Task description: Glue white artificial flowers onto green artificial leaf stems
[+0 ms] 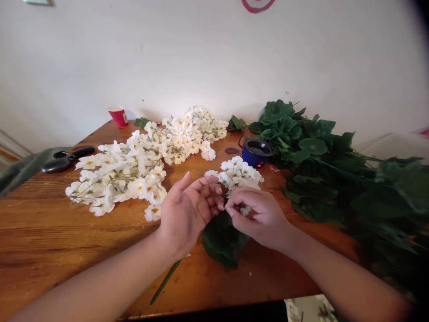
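My left hand (190,208) is turned palm up, thumb apart and fingers loosely curved, with nothing on the palm. Its fingertips meet those of my right hand (258,213), which is closed in a pinch; whatever lies between its thumb and forefinger is too small to make out. Just behind both hands is a bunch of white artificial flowers (239,173), partly covered by the fingers. Dark green leaves (224,241) show beneath the hands, above the wooden table. A green stem (166,281) lies by my left forearm.
Heaps of white flowers (130,167) spread across the left and back of the table (36,232). A blue pot with a black rim (256,152) and red light stands behind the bunch. Leafy green stems (311,147) pile up at right. A red paper cup (118,116) and black-handled tool (67,158) sit left.
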The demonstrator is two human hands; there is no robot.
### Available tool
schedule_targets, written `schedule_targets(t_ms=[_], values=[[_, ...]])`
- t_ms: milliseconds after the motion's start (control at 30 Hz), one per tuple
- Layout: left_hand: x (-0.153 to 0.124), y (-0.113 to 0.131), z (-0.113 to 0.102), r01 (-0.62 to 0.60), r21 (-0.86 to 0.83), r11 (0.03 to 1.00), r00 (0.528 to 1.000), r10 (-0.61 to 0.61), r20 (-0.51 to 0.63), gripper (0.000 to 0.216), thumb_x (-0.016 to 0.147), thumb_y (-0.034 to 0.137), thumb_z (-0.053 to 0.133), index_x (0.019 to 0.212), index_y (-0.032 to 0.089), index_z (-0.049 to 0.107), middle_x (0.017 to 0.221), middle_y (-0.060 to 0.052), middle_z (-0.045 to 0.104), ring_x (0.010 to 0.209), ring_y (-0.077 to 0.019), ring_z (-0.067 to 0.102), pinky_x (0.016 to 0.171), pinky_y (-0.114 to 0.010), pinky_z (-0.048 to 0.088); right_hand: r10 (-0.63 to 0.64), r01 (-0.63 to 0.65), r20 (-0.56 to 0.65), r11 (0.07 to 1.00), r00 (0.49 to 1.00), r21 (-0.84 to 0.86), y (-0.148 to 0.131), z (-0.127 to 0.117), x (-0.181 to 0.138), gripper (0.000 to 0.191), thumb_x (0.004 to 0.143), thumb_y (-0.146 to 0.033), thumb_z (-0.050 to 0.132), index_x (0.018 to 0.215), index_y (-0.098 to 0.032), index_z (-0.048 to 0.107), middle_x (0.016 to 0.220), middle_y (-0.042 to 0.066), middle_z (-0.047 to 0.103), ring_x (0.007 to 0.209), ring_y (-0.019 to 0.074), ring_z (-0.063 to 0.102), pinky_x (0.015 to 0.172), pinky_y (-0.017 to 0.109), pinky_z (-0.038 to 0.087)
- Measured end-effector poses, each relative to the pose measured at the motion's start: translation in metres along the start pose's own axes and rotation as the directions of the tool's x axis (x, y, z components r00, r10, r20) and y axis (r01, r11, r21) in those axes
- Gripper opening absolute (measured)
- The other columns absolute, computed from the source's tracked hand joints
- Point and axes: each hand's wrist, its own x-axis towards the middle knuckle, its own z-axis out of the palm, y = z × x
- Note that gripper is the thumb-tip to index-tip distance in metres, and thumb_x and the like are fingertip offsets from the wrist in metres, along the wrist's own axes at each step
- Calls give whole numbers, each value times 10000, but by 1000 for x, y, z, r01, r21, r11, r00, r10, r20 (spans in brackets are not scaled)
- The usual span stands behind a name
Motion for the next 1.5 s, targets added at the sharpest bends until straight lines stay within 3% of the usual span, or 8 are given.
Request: schedule_targets(t_ms=[300,500,667,867,1133,1500], values=[[-2,0,3,28,52,998,999,-30,45,494,913,498,375,931,100,667,831,-110,585,744,-207,552,727,-326,466,114,-154,162,953,980,260,-2,-2,0,112,806,-92,583,777,-183,640,825,24,691,759,140,617,693,270,480],[-3,1,5,32,43,999,999,-34,33,487,910,495,381,898,103,669,778,-94,554,690,-190,531,673,-306,457,175,-232,182,899,968,372,-3,-4,0,68,866,-182,611,820,-181,662,864,36,703,775,136,621,678,258,488],[-3,5,3,49,-9,999,999,-49,4,458,897,512,414,880,127,661,715,-57,512,599,-159,481,626,-296,441,335,-360,147,768,931,530,5,-3,0,136,857,-316,689,849,-181,701,718,2,652,569,95,566,526,226,448],[-2,8,4,21,13,1000,1000,-21,6,381,885,447,435,845,138,655,672,-26,443,563,-146,430,609,-301,432,439,-372,100,592,893,715,14,0,2,174,816,-305,749,951,-196,748,786,18,694,542,79,580,513,220,452],[-4,8,8,-42,62,997,999,42,9,357,885,370,417,829,124,670,664,-38,456,583,-162,457,611,-308,442,431,-381,169,471,886,796,19,1,6,240,792,-302,771,1002,-194,731,922,56,740,515,76,579,520,248,486],[-2,7,4,-25,42,999,999,23,37,343,867,382,442,837,127,670,670,-37,455,595,-167,460,616,-312,436,444,-402,194,443,875,801,12,-3,6,230,843,-366,719,841,-164,608,788,32,735,441,100,597,462,238,444]])
